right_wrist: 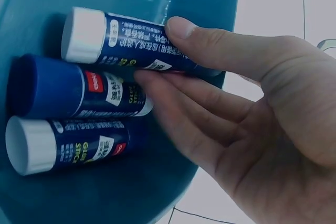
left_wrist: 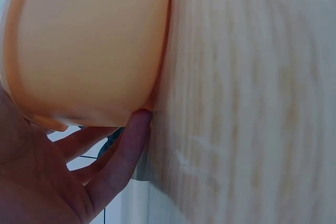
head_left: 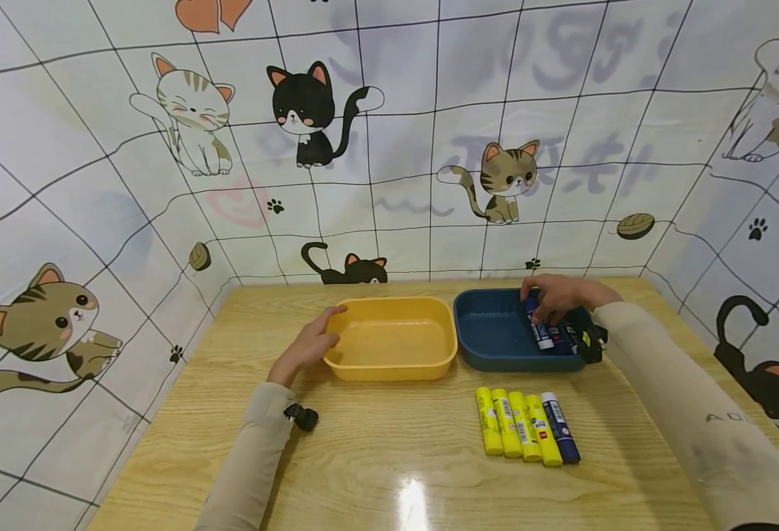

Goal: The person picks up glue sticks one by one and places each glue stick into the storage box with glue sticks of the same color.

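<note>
In the blue tray (head_left: 496,361), my right hand (head_left: 558,293) pinches a dark blue glue stick (right_wrist: 136,43) between thumb and fingers. A second dark blue glue stick (right_wrist: 58,90) and a third dark blue glue stick (right_wrist: 79,145) lie beside it on the tray's floor. My left hand (head_left: 306,346) rests against the left end of the yellow tray (head_left: 389,372), whose inside holds nothing. Seen from the left wrist, extended fingers (left_wrist: 131,150) touch that tray's outer wall.
In front of the blue tray, several yellow glue sticks (head_left: 521,426) lie side by side, with one dark blue glue stick (head_left: 561,428) at their right end. The wooden table (head_left: 363,457) meets a cloth wall (head_left: 403,251) printed with cats behind the trays.
</note>
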Action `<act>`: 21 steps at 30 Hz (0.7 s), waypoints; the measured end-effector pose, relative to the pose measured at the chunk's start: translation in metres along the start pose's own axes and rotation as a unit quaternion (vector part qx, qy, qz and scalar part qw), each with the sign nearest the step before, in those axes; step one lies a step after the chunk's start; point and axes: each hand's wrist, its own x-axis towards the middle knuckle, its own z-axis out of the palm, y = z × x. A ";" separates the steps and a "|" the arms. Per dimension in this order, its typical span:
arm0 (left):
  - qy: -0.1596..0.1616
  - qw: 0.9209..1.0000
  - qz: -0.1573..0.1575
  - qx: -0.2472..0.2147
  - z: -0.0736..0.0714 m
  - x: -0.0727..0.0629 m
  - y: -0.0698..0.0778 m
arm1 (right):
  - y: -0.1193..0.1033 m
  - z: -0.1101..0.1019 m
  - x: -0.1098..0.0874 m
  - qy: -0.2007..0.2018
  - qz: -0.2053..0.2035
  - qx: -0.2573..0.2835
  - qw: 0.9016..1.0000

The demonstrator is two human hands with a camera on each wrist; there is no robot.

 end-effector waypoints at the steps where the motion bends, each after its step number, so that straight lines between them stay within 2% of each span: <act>1: 0.000 1.000 0.000 -0.001 0.000 0.000 0.000 | 0.000 0.000 0.000 0.004 0.001 -0.006 1.000; 12: 0.003 1.000 0.000 0.007 -0.001 -0.001 0.001 | 0.003 0.004 0.002 0.051 0.009 -0.099 0.994; 21: 0.003 1.000 0.002 0.005 -0.001 -0.001 0.001 | 0.006 0.007 0.007 0.059 0.007 -0.127 0.990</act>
